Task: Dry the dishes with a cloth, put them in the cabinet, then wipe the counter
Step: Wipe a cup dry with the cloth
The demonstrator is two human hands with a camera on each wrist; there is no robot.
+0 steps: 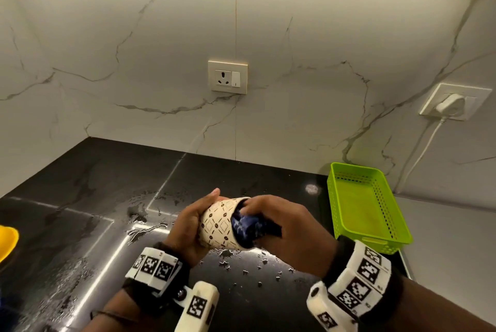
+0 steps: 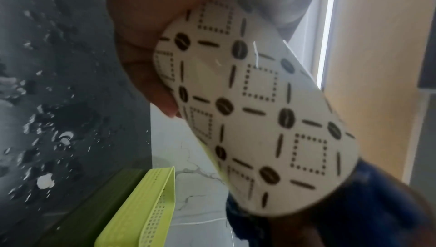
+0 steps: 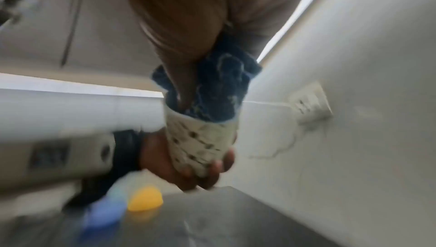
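Note:
A cream cup (image 1: 218, 225) with a brown coffee-bean pattern is held on its side above the black counter (image 1: 88, 184). My left hand (image 1: 188, 224) grips its base and wall. My right hand (image 1: 279, 227) holds a dark blue cloth (image 1: 245, 225) and pushes it into the cup's mouth with its fingers. The left wrist view shows the cup's patterned wall (image 2: 259, 113) close up, the blue cloth (image 2: 368, 185) at its rim. In the blurred right wrist view the cloth (image 3: 219, 87) fills the cup (image 3: 200, 143), my left hand (image 3: 202, 169) wrapped under it.
Water drops and puddles (image 1: 145, 221) lie on the counter around and below the hands. An empty green perforated basket (image 1: 365, 203) stands at the right by the wall. A yellow bowl (image 1: 6, 241) sits at the left edge, a blue item (image 3: 103, 212) beside it. Two wall sockets (image 1: 227, 76) face the counter.

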